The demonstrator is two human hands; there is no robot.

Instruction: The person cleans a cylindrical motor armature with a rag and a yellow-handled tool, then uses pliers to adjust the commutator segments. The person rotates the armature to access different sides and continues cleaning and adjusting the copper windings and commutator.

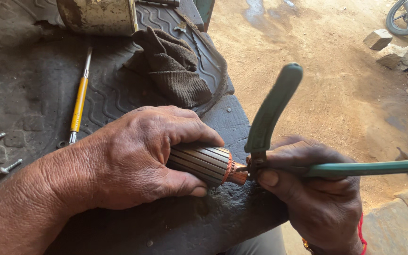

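Two hands worked at the front edge of a dark rubber mat. Left hand was clenched around a ribbed motor armature, fingers wrapped over its top, thumb under. Right hand gripped green-handled pliers, handles spread wide, one pointing up, one out right; the nose touched the armature's copper end. Armature lay sideways just above the mat's near edge. A brown rag, yellow screwdriver and two bolts sat well apart behind. Bare dirt ground was open to the right.
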